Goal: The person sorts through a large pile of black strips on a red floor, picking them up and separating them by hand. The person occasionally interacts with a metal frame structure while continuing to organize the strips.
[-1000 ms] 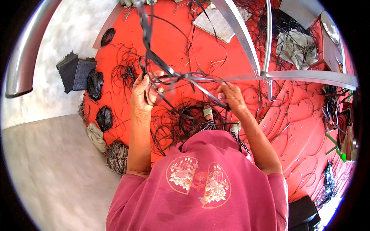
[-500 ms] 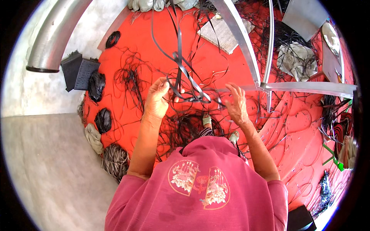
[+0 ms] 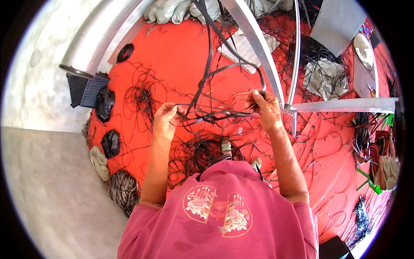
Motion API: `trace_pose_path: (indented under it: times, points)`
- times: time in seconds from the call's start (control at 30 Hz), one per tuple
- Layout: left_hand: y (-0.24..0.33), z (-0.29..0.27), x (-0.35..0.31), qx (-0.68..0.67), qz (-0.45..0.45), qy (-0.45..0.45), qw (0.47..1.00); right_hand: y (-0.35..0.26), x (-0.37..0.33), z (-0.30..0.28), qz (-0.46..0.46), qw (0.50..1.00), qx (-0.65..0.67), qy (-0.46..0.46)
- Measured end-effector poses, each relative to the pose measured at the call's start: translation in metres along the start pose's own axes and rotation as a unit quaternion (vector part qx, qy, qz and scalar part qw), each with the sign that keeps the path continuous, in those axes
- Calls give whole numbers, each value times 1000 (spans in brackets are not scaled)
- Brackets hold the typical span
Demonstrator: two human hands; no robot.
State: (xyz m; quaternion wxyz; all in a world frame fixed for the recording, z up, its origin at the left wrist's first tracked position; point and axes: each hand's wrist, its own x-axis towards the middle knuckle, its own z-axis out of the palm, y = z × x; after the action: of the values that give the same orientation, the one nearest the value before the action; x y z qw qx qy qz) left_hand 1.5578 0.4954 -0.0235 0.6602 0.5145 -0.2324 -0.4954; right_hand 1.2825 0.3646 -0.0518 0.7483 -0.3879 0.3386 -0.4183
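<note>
Long flat black plastic strips [image 3: 210,49] hang down from the top of the view and loop loosely between my hands. My left hand [image 3: 164,124] pinches a thin strip between thumb and fingers, at the left end of the loops. On the right, my right hand [image 3: 268,111] is closed on a black strip [image 3: 261,78] that arches up from its fingers and bends back toward the hanging ones. Just beside my right hand is the joint of a silvery metal frame [image 3: 340,105], whose bars spread upward and to the right.
Loose tangled strips [image 3: 144,96] litter the red floor [image 3: 166,52]. Black coils [image 3: 111,143] and a grey strip bundle [image 3: 123,189] lie along the left wall. A thick metal tube [image 3: 97,36] juts in at upper left. A pale slab [image 3: 241,49] and crumpled sack [image 3: 324,80] lie beyond the frame.
My right hand, open with fingers spread before, has closed on a strip and lifted it into an arch. My left hand has moved slightly left and down. The whole view has shifted a little.
</note>
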Motion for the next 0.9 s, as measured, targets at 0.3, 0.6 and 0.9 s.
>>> trace_pose_path:
  times: [0.3, 0.6, 0.9]
  points:
    - [15, 4, -26, 517, 28, -120, 847, -29, -16, -17, -25, 995, 89, -32]
    - [-59, -14, -44, 322, -122, -166, 924, -52, -98, -19, 66, 942, 20, -330]
    - [-84, 7, -39, -254, -116, -233, 932, 11, -132, 15, 101, 916, 79, -379]
